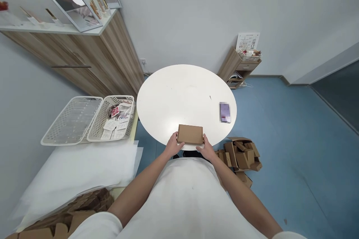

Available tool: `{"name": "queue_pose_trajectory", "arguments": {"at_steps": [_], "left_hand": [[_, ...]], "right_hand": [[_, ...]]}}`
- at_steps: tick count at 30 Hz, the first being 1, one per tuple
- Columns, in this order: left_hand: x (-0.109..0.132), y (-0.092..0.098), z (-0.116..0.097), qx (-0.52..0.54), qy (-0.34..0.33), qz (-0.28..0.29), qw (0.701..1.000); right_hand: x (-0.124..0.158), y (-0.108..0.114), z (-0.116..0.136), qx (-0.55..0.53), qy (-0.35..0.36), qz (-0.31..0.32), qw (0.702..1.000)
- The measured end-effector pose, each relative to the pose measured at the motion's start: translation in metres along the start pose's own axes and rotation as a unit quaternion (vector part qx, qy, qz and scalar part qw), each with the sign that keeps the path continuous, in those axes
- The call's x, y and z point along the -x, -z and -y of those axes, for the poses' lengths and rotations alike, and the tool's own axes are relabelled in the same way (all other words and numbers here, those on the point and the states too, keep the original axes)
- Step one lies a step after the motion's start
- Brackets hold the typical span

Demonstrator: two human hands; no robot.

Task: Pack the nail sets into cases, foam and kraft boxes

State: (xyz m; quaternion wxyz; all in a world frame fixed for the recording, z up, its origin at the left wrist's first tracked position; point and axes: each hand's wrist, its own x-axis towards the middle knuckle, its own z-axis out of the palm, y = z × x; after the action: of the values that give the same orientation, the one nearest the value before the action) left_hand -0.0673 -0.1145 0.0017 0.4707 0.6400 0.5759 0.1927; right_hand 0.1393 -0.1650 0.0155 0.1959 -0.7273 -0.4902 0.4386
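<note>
A small closed brown cardboard box (190,134) lies at the near edge of a round white table (179,97). My left hand (173,145) grips the box's left near corner, fingers curled on its side. At the right near corner, my right hand (208,149) holds the box the same way. Both forearms reach forward from my white shirt.
A phone-like object (224,112) lies on the table's right side. Two white perforated baskets (89,118) stand to the left, one holding packets. White foam sheets (75,171) and flat cardboard lie below them. Folded cardboard boxes (241,155) are piled on the blue floor at right.
</note>
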Motion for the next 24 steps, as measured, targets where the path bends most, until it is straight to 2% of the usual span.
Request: {"name": "queue_pose_trajectory", "arguments": {"at_steps": [3,6,10,16,24], "left_hand": [[-0.004,-0.003,-0.005,-0.048,0.062,-0.021,0.997],[-0.008,-0.004,-0.01,-0.076,0.09,-0.028,0.993],[-0.009,-0.003,-0.013,-0.076,0.09,-0.022,0.993],[-0.008,-0.005,-0.01,-0.041,0.08,-0.023,0.996],[-0.002,-0.012,-0.01,-0.04,0.074,0.001,0.996]], "right_hand": [[-0.004,0.009,0.004,-0.036,-0.028,-0.005,0.999],[-0.007,0.021,0.01,-0.065,-0.063,0.001,0.996],[-0.008,0.03,0.011,-0.075,-0.1,0.003,0.992],[-0.006,0.029,0.001,-0.093,-0.126,-0.004,0.988],[-0.014,0.031,-0.001,-0.13,-0.089,-0.015,0.987]]}}
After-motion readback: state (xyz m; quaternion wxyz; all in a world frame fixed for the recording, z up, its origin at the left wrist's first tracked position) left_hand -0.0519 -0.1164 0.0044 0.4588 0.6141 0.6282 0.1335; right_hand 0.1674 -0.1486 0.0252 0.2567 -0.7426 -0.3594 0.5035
